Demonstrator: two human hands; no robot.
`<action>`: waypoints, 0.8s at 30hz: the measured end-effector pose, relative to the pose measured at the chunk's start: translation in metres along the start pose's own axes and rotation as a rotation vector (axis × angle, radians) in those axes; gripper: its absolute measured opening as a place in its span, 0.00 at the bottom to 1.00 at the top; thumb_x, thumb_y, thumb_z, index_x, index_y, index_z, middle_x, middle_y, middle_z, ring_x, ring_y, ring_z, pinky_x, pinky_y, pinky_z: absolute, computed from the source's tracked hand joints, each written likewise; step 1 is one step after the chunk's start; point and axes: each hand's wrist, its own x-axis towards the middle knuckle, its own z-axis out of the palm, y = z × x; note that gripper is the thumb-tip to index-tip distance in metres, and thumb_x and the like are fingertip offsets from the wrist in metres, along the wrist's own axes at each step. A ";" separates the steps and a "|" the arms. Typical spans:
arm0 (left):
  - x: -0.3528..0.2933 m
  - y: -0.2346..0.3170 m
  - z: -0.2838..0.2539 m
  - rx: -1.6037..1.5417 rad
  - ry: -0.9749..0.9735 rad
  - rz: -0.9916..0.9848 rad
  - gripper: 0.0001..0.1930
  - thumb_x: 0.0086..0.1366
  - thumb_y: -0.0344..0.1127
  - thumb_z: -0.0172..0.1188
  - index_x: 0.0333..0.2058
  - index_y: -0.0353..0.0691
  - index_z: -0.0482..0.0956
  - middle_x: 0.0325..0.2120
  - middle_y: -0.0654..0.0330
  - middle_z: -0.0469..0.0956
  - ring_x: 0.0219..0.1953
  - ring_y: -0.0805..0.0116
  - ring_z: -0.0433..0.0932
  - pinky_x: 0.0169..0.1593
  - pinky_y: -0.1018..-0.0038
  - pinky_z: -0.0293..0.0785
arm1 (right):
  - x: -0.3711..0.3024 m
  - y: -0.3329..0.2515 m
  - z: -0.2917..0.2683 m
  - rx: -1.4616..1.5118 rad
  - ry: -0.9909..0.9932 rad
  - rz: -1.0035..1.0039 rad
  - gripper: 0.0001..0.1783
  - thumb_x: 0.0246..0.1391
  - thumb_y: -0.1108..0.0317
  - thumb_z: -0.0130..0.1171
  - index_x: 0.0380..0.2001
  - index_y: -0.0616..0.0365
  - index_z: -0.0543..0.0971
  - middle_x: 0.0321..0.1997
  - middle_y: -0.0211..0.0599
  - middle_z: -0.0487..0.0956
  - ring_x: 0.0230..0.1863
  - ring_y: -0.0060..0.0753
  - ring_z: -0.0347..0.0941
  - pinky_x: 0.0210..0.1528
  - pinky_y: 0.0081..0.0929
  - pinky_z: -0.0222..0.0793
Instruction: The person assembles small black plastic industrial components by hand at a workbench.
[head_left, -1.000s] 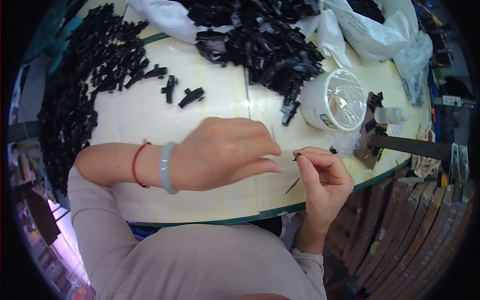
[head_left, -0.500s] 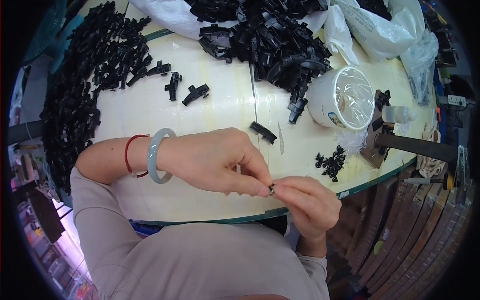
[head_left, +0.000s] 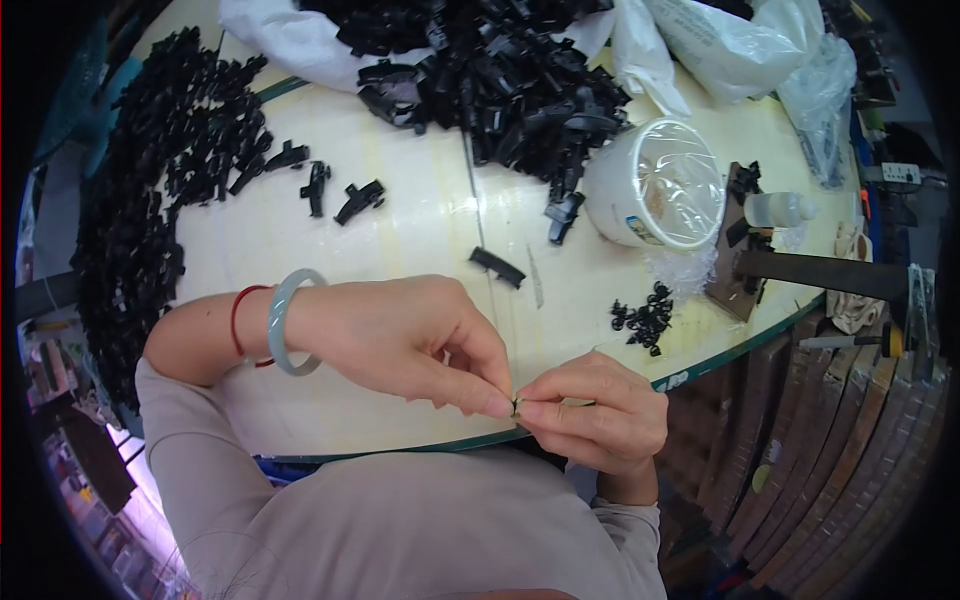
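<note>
My left hand (head_left: 425, 345), with a pale bangle and a red cord on its wrist, pinches one side of a tiny dark part (head_left: 516, 407) between thumb and forefinger. From the other side my right hand (head_left: 600, 412) grips the same part with thumb and fingertips. The fingers cover most of it, so its shape cannot be made out. Both hands are close to the table's near edge. Beyond them lies a single curved black plastic piece (head_left: 497, 267). To the right is a small heap of little black plastic parts (head_left: 643, 318).
A large pile of black plastic pieces (head_left: 500, 90) spills from a white sack at the back. More black assemblies (head_left: 160, 150) cover the left side, with a few loose ones (head_left: 358, 202) nearby. At right stand a white tub (head_left: 612, 190), a small bottle (head_left: 780, 210) and a metal bar (head_left: 825, 272).
Both hands, still pinching the tiny part, have come slightly nearer my body. The whole view has shifted a little, so the table's contents appear further left.
</note>
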 end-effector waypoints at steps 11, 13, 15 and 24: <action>0.014 -0.021 -0.020 1.256 0.904 0.557 0.11 0.48 0.28 0.68 0.32 0.38 0.80 0.29 0.61 0.75 0.33 0.61 0.73 0.34 0.72 0.73 | 0.063 0.025 -0.066 -0.775 0.235 0.031 0.10 0.38 0.82 0.64 0.28 0.63 0.79 0.32 0.37 0.79 0.29 0.35 0.74 0.31 0.25 0.69; 0.011 -0.015 -0.019 0.944 0.824 0.493 0.06 0.54 0.27 0.65 0.33 0.37 0.80 0.27 0.62 0.77 0.31 0.66 0.76 0.34 0.76 0.74 | 0.066 0.024 -0.069 -0.815 0.201 0.050 0.09 0.39 0.81 0.64 0.28 0.62 0.79 0.32 0.37 0.79 0.30 0.36 0.75 0.32 0.26 0.70; 0.011 -0.006 -0.019 0.414 0.734 0.342 0.06 0.58 0.27 0.62 0.35 0.36 0.79 0.28 0.61 0.78 0.31 0.70 0.77 0.35 0.79 0.74 | 0.070 0.022 -0.071 -0.859 0.142 0.066 0.08 0.39 0.81 0.64 0.28 0.62 0.78 0.32 0.37 0.79 0.32 0.37 0.76 0.34 0.28 0.71; 0.014 -0.013 -0.025 -0.466 0.371 0.322 0.11 0.67 0.29 0.53 0.46 0.32 0.73 0.38 0.55 0.80 0.36 0.74 0.79 0.41 0.80 0.76 | 0.070 0.006 -0.064 -0.739 0.128 0.117 0.09 0.40 0.83 0.64 0.29 0.63 0.80 0.32 0.37 0.80 0.28 0.29 0.76 0.28 0.23 0.69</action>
